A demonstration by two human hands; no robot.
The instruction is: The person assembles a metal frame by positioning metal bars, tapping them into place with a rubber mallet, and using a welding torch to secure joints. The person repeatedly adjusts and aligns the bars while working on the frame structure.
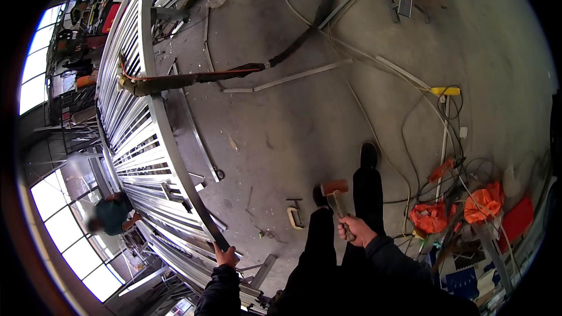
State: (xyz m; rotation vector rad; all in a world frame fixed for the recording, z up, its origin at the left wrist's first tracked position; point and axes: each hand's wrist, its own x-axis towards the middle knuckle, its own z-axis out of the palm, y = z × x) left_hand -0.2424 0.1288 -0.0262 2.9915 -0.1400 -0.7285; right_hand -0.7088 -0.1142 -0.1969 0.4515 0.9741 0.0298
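Observation:
A mallet with a reddish-brown cylindrical head and a wooden handle is in my right hand. My fingers are wrapped round the handle, and the head hangs over the floor by my left shoe. My left hand grips the near end of a long metal rail, fingers over its edge. That rail is the side of a large frame of parallel silvery bars along my left. A thick dark hose lies across the frame.
A C-clamp lies on the floor near my left foot. Cables and thin metal bars cross the floor ahead. Orange bags, a red box and a yellow power strip are at right. Another person stands beyond the frame.

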